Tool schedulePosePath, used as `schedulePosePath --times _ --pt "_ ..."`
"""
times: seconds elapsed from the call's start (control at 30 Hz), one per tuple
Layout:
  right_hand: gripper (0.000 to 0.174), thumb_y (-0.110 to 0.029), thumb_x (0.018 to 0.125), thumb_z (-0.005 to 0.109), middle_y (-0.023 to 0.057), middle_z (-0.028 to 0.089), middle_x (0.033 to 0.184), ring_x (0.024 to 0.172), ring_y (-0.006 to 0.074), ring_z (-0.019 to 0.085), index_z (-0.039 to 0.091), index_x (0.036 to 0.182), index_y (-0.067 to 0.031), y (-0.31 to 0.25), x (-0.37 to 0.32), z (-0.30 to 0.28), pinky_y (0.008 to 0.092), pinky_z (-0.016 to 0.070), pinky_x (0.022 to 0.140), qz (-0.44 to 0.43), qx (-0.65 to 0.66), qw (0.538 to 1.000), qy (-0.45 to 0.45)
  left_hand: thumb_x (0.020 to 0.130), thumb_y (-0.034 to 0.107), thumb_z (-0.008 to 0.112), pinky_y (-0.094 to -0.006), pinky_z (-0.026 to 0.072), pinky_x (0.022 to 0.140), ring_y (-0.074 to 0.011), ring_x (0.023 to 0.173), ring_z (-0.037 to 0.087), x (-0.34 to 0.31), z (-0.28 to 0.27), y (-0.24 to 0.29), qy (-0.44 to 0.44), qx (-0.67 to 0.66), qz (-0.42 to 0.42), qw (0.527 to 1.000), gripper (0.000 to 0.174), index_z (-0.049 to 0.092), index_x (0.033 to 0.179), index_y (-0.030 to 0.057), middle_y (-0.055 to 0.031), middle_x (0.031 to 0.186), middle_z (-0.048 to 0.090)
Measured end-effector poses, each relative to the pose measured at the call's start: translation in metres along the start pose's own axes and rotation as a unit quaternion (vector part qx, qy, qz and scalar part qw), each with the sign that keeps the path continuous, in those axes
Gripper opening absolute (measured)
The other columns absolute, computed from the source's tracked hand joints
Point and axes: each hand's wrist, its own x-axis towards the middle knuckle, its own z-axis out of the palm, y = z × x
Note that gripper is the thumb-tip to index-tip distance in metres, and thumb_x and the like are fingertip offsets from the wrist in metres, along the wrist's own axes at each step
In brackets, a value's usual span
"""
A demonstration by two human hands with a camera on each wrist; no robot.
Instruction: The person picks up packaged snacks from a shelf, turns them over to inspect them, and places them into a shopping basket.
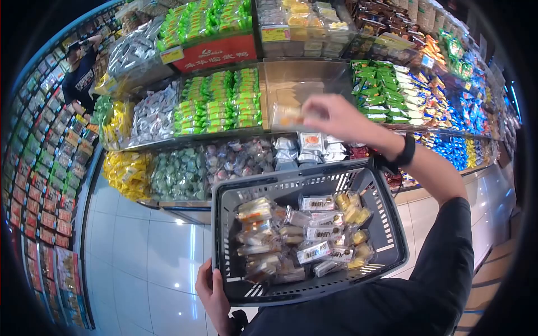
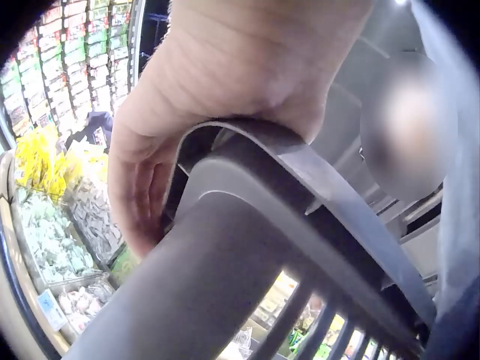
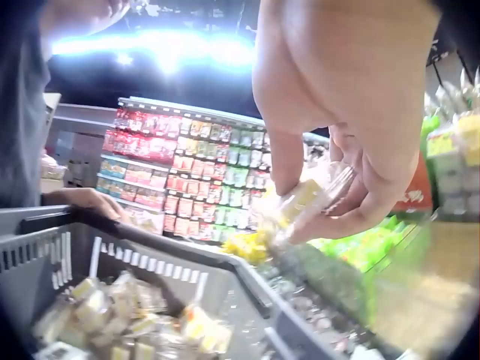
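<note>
My right hand (image 1: 341, 116) pinches a small clear-wrapped snack packet (image 1: 284, 116) between thumb and fingers, over a brown-bottomed shelf bin (image 1: 291, 78). In the right wrist view, pale yellow pieces show through the packet (image 3: 304, 201), beyond the basket's rim. My left hand (image 1: 213, 295) holds the grey plastic shopping basket (image 1: 392, 227) at its near left corner. Up close in the left wrist view, that hand (image 2: 240, 71) wraps its fingers over the rim. Inside the basket lie several wrapped snacks, some with white labels (image 1: 325, 232), others yellowish (image 1: 358, 215).
Tiered bins of wrapped snacks stand ahead: green packets (image 1: 218, 101), silver packets (image 1: 156, 109), yellow packets (image 1: 126, 173) and blue packets (image 1: 448, 154). Another person (image 1: 81, 78) stands at the far left, beside a tall wall of hanging packs (image 1: 42, 162). White floor tiles (image 1: 151, 246) lie left of the basket.
</note>
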Motion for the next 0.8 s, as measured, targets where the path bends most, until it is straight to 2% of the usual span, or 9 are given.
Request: schedulePosePath --times 0.13,0.2,0.27,0.5,0.6,0.67,0.7,0.77,0.8 --pt "0.022 -0.018 0.082 0.073 0.0194 0.072 0.092 0.086 0.0347 0.070 0.069 0.098 -0.0034 0.072 0.070 -0.011 0.0433 0.0547 0.074 -0.042 -0.113 0.987 0.104 0.099 0.002 0.054 -0.0247 0.0462 0.085 -0.0122 0.094 0.060 0.001 -0.003 -0.001 -0.005 0.015 -0.029 0.999 0.029 0.058 0.126 -0.0086 -0.0080 0.106 0.065" --pt "0.023 -0.014 0.076 0.077 0.0212 0.072 0.093 0.093 0.0382 0.071 0.069 0.095 -0.0024 0.114 0.100 0.009 0.0456 0.0555 0.075 0.045 -0.236 0.971 0.008 0.099 0.002 0.055 -0.0255 0.0469 0.085 -0.0127 0.095 0.061 0.002 -0.001 0.002 -0.002 0.025 -0.028 0.999 0.030 0.058 0.126 -0.0087 -0.0087 0.107 0.065" --pt "0.027 -0.018 0.072 0.079 0.0210 0.071 0.090 0.086 0.0384 0.069 0.067 0.090 -0.0010 0.161 0.126 0.038 0.0451 0.0543 0.074 0.034 -0.252 0.961 -0.106 0.098 0.004 0.055 -0.0274 0.0479 0.088 -0.0144 0.098 0.062 0.002 0.002 0.007 0.013 0.035 -0.021 0.999 0.033 0.058 0.128 -0.0089 -0.0110 0.109 0.066" --pt "0.020 -0.012 0.076 0.071 0.0203 0.072 0.093 0.090 0.0367 0.069 0.068 0.092 -0.0004 0.255 0.161 0.121 0.0443 0.0534 0.076 0.052 -0.235 0.945 -0.221 0.102 0.013 0.060 -0.0335 0.0469 0.098 -0.0219 0.111 0.060 -0.003 0.003 0.016 0.017 0.019 -0.061 0.998 0.036 0.059 0.130 -0.0090 -0.0159 0.120 0.066" --pt "0.031 -0.007 0.083 0.060 0.0226 0.073 0.103 0.095 0.0341 0.069 0.073 0.110 -0.0017 0.289 0.174 0.137 0.0432 0.0546 0.078 0.045 -0.160 0.946 -0.278 0.102 0.012 0.060 -0.0324 0.0469 0.099 -0.0214 0.111 0.060 0.003 0.000 0.007 0.017 0.053 -0.041 0.998 0.036 0.058 0.132 -0.0089 -0.0150 0.121 0.065" --pt "0.037 -0.008 0.088 0.052 0.0216 0.071 0.116 0.101 0.0320 0.068 0.070 0.120 0.0011 0.285 0.174 0.133 0.0440 0.0540 0.081 0.055 -0.292 0.877 -0.378 0.102 0.011 0.060 -0.0320 0.0468 0.099 -0.0214 0.112 0.060 -0.002 0.008 0.027 0.013 0.014 -0.084 0.996 0.037 0.057 0.133 -0.0085 -0.0145 0.123 0.064" --pt "0.037 -0.008 0.088 0.052 0.0216 0.071 0.116 0.101 0.0320 0.068 0.070 0.120 0.0011 0.282 0.172 0.132 0.0440 0.0540 0.081 0.057 -0.290 0.877 -0.379 0.102 0.011 0.060 -0.0320 0.0468 0.099 -0.0214 0.112 0.060 -0.003 0.007 0.026 0.011 0.015 -0.087 0.996 0.037 0.057 0.133 -0.0085 -0.0145 0.123 0.064" --pt "0.039 -0.008 0.086 0.049 0.0200 0.069 0.118 0.103 0.0316 0.063 0.064 0.120 0.0042 0.280 0.170 0.129 0.0398 0.0500 0.086 0.297 -0.186 0.880 -0.319 0.102 0.011 0.061 -0.0313 0.0466 0.100 -0.0207 0.113 0.060 -0.002 0.007 0.027 0.008 0.011 -0.095 0.995 0.039 0.055 0.135 -0.0079 -0.0139 0.125 0.064" --pt "0.044 -0.011 0.087 0.048 0.0201 0.066 0.121 0.103 0.0320 0.063 0.060 0.127 0.0053 0.281 0.172 0.126 0.0402 0.0496 0.087 0.291 -0.151 0.880 -0.344 0.102 0.011 0.061 -0.0313 0.0466 0.100 -0.0207 0.113 0.060 -0.002 0.009 0.029 0.008 0.012 -0.096 0.995 0.039 0.055 0.135 -0.0079 -0.0139 0.125 0.064"
